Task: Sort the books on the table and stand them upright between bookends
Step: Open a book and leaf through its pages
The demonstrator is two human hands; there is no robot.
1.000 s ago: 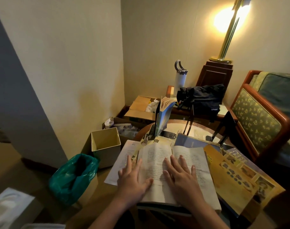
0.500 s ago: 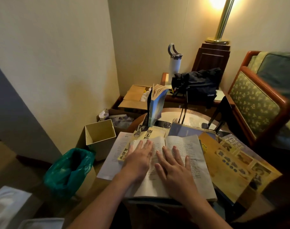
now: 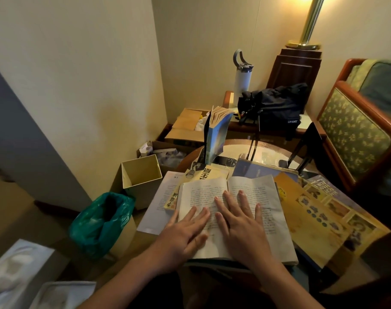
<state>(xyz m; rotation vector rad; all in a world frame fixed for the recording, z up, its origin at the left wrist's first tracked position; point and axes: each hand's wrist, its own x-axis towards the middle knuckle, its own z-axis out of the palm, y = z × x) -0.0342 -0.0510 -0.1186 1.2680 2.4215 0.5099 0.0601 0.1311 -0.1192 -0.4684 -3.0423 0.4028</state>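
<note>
Two hands, flat — one open book

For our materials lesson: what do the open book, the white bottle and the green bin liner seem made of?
Open book: matte, off-white paper, printed, slightly wavy. White bottle: smooth, perhaps coated metal or plastic. Green bin liner: thin glossy plastic, crinkled.

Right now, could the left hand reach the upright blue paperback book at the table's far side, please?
Probably yes: the left hand lies flat on the open white book, holding nothing, with only flat books between it and the blue paperback.
</note>
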